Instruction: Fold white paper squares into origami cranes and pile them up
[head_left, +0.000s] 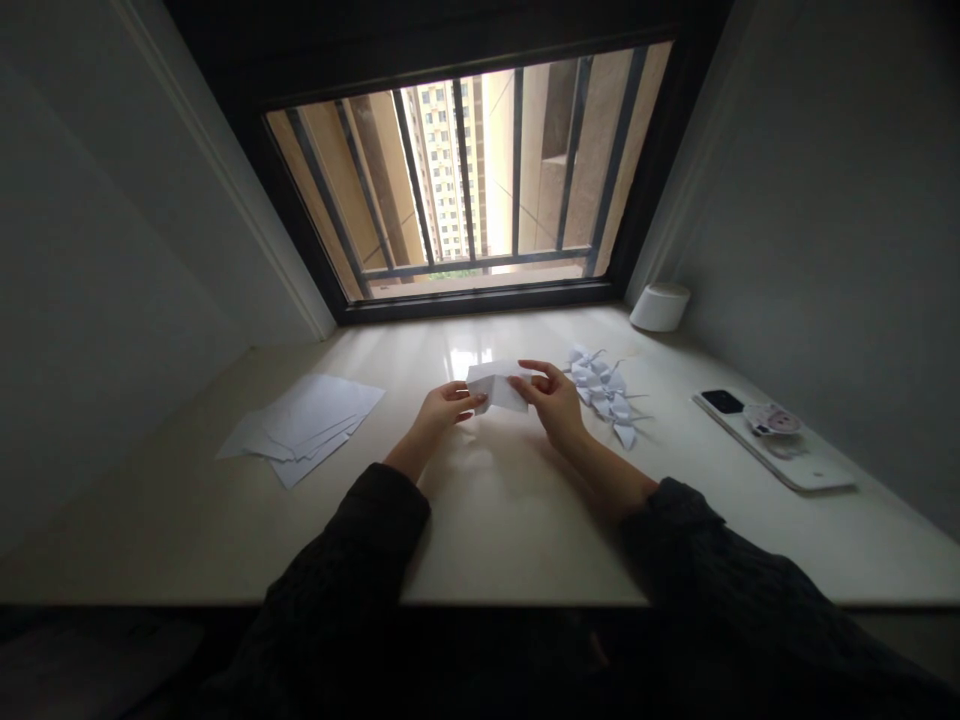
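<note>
A sheet of white paper point(499, 388) with a crease down its middle is held up between my two hands, just above the sill. My left hand point(442, 415) pinches its left edge between thumb and fingers. On the other side my right hand point(553, 400) grips the right part, thumb in front and fingers behind. Close to the right hand lies a cluster of several small folded white paper figures point(604, 390) with thin pointed ends. Over on the left rests a loose stack of white paper sheets point(319, 415), fanned unevenly.
A white phone point(780, 445) with a round cartoon grip lies at the right. Behind it, a white cylindrical object point(660, 307) stands in the back right corner. The pale sill point(517, 540) ends at a front edge near my forearms. A barred window point(480, 180) faces me.
</note>
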